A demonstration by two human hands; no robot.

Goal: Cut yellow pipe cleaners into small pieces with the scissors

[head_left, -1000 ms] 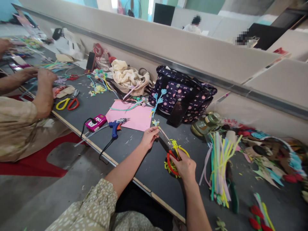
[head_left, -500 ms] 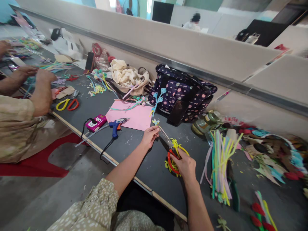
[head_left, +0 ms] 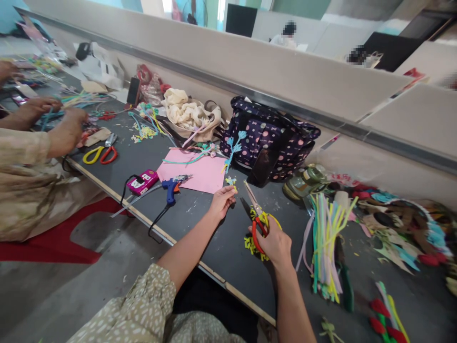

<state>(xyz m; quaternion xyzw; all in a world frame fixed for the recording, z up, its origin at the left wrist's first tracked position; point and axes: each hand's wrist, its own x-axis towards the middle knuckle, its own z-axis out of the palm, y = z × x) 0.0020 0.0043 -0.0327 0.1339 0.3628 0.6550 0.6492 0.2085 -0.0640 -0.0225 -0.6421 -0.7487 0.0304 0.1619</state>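
My left hand (head_left: 222,202) is closed in a pinch around a small flower piece (head_left: 231,182) with pale blue and yellow bits, which pokes out past the fingertips. In my right hand (head_left: 277,242) are scissors (head_left: 254,200) with one red and one yellow handle loop. Their blades point up and away, a little to the right of the flower piece and apart from it. Below the scissors lies a pile of short yellow cut pieces (head_left: 252,244) on the dark table (head_left: 228,252). A light blue flower stem (head_left: 234,148) stands out beyond my left hand.
A blue glue gun (head_left: 170,191) rests by a pink sheet (head_left: 200,171) and a magenta box (head_left: 143,182). Behind are a dotted bag (head_left: 246,128) and a glass jar (head_left: 305,181). Bundled fuzzy stems (head_left: 328,247) lie right. At left, a co-worker's hands (head_left: 71,124) work near other scissors (head_left: 100,153).
The scissors have moved back and right, away from the flower piece, and now point more upright. My left hand stays nearly in place. The co-worker's hands have shifted slightly.
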